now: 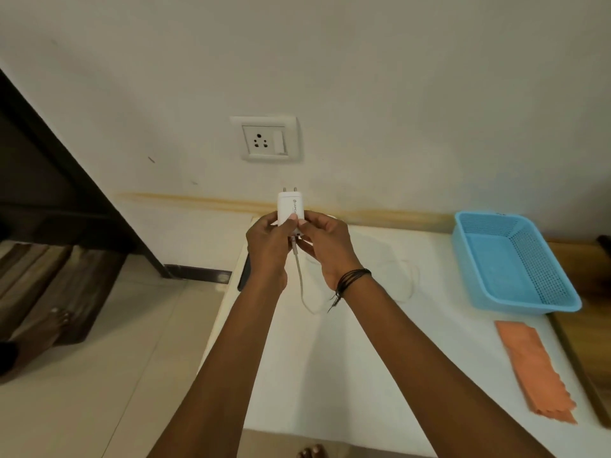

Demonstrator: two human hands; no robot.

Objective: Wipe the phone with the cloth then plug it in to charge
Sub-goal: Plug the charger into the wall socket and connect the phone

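Observation:
A white charger adapter (289,206) with two pins pointing up is held above the table's far left corner. My left hand (268,246) grips its lower left side and my right hand (325,246) pinches its lower right, where the white cable (301,282) joins. The cable hangs down and loops across the table. A dark phone (244,272) lies at the table's left edge, mostly hidden behind my left wrist. A wall socket (266,139) with a switch sits on the wall above the adapter. An orange cloth (535,371) lies folded on the table at the right.
A blue perforated plastic basket (549,266) stands at the table's far right on the white table (380,358). A dark wooden door frame (66,166) runs down the left. Bare feet show on the tiled floor at left and bottom.

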